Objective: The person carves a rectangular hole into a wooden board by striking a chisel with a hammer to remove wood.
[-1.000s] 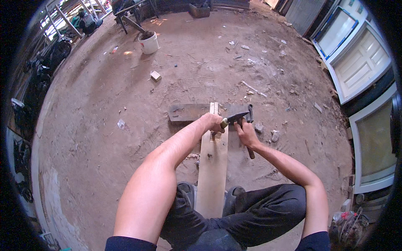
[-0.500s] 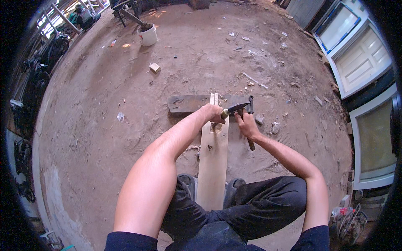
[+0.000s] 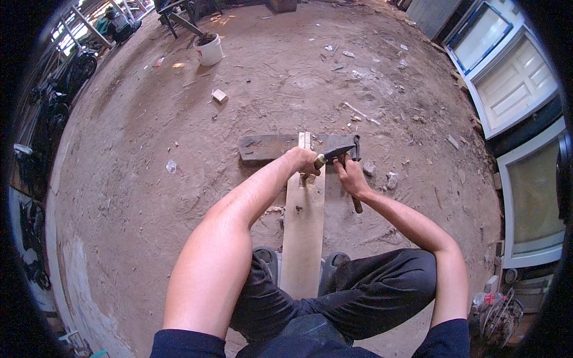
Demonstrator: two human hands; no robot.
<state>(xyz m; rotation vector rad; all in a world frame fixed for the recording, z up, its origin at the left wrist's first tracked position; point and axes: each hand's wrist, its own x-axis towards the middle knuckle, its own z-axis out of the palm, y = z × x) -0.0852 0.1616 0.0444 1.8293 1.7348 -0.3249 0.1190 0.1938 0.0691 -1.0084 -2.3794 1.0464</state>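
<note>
My left hand (image 3: 303, 161) is closed around the pale handle of a dark-bladed knife-like tool (image 3: 341, 150), its blade angled up to the right over a pale wooden plank (image 3: 303, 238). My right hand (image 3: 350, 176) grips a hammer (image 3: 357, 204) with a dark head and brown handle, its fingertips close beside the blade; whether they touch it I cannot tell. The plank runs from between my legs onto a dark, weathered board (image 3: 262, 147) lying crosswise. A rough notch (image 3: 307, 182) and a small dark mark show on the plank.
A white bucket (image 3: 209, 52) stands at the back left, with a wooden block (image 3: 219, 96) nearer. Motorbikes (image 3: 83, 67) line the left side. White door panels (image 3: 510, 83) and framed panes lean along the right. Stones (image 3: 391, 179) and litter lie on the dirt floor.
The view has shifted, so my hands, tools and plank appear slightly higher than a second ago. Both hands keep nearly the same grips and positions relative to the plank.
</note>
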